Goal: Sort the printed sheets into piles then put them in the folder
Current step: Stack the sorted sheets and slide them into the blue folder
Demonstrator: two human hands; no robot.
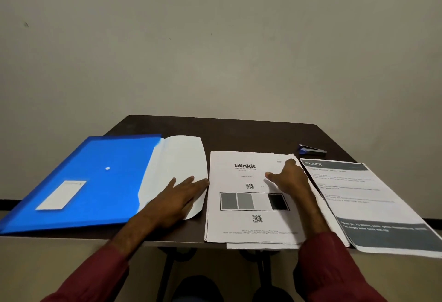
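A blue plastic folder (pixel 100 182) lies on the left of the dark table, its pale flap (pixel 184 158) folded open to the right. My left hand (pixel 181 196) rests flat on that flap with straight fingers. In the middle sits a pile of printed sheets (pixel 239 225) topped by a "blinkit" page with QR codes. My right hand (pixel 289 179) rests on the right part of this pile, thumb stretched left, fingers toward the far right corner. A second pile (pixel 373 206), headed "KITCHEN" with dark bands, lies at the right.
A blue and black stapler (pixel 311 149) sits at the back right of the dark table (pixel 239 134). Both piles overhang the table's near edge. A plain wall stands behind the table. The folder's left part juts past the table edge.
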